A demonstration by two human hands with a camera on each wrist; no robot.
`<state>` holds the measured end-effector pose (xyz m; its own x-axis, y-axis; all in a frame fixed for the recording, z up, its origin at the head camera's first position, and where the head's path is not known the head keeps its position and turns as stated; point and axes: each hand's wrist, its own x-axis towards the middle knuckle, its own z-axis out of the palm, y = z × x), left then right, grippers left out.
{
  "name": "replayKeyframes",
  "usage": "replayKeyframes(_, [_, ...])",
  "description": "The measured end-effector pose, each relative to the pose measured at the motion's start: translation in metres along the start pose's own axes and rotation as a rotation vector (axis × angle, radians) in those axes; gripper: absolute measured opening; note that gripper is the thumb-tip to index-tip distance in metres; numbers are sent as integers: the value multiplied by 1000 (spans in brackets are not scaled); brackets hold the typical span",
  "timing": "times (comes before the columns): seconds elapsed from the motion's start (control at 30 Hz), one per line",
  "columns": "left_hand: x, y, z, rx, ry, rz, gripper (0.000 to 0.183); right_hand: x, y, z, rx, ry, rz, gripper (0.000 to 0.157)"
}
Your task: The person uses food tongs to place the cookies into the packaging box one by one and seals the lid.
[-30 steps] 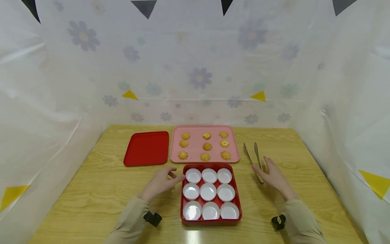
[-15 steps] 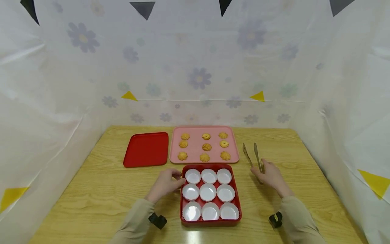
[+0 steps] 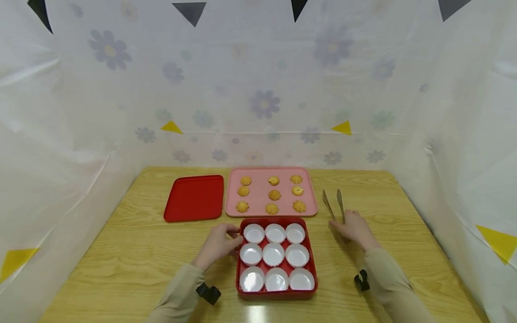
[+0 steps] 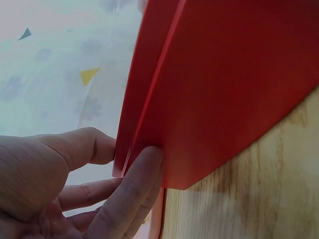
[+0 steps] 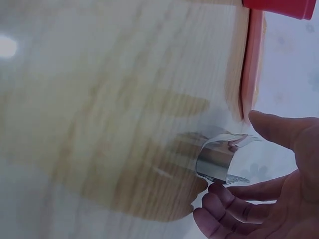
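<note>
A red box (image 3: 276, 295) holds several white paper baking cups (image 3: 273, 255) in rows. At its left wall my left hand (image 3: 218, 246) pinches the rim, thumb on top and fingers along the outer side, with the thumb (image 4: 94, 147) and the box (image 4: 199, 89) filling the left wrist view. To the right of the box, metal tongs (image 3: 328, 205) lie with their arms spread, tips toward the back. My right hand (image 3: 355, 229) is around their near end. In the right wrist view, thumb and fingers stand apart on either side of the tongs (image 5: 215, 160), fingertips right at the lower arm.
Behind the box is a pink tray (image 3: 258, 170) bearing several golden piped cookies (image 3: 274, 194). A flat red tray (image 3: 194, 197) lies to its left. All stand on a wooden table (image 3: 133, 251), enclosed by a flower-printed sheet (image 3: 226, 89).
The left hand has come onto the box's left rim, and the box has shifted slightly left. The right hand has closed in leftward around the tongs, which stay in place.
</note>
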<state>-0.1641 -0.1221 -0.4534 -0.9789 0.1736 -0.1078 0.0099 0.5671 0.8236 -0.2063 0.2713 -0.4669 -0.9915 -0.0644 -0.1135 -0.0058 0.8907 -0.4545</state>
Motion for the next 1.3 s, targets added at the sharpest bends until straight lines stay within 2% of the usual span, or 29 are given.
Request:
replayKeyframes(0.23, [-1,1,0,-23,-10,-8,34,13,-4,-2,1,-30,22,41])
replayKeyframes(0.6, [-2,1,1,-41,-10,5,32,25,-1,2,-74,12,20,42])
replayKeyframes(0.97, [-2,3,0,-62,-30,-10,33,25,2,4,-52,28,28,40])
replayKeyframes(1.3, [-5,6,0,-98,-25,-36,34,19,2,-1,-55,89,35,29])
